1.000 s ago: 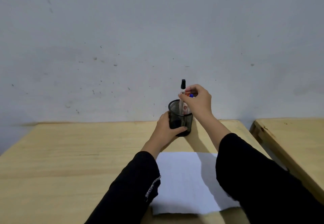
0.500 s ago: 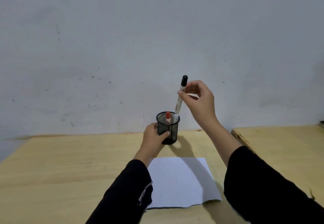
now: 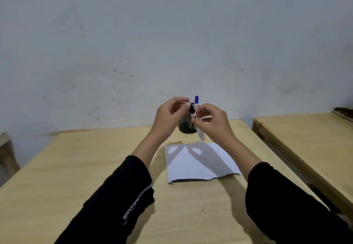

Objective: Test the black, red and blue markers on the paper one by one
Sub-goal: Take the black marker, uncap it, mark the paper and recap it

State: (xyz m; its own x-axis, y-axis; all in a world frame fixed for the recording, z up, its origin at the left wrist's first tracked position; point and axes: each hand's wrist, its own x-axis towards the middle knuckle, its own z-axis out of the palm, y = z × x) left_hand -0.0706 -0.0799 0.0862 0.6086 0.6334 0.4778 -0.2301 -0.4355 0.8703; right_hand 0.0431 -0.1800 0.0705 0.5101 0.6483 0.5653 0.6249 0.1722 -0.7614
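Both hands hold the black marker (image 3: 196, 121) up in front of the mesh pen holder (image 3: 186, 127): the right hand (image 3: 212, 123) has its grip clenched round the barrel, while the left hand (image 3: 169, 118) pinches the black cap (image 3: 191, 108), apparently to uncap it. The blue marker (image 3: 196, 100) stands in the holder. The paper (image 3: 198, 164) lies blank on the counter (image 3: 76, 167), nearer the person than the holder, ready for the first stroke.

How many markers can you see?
2: the black marker held in both hands, and the blue marker poking up from the cup. A red one may be hidden.
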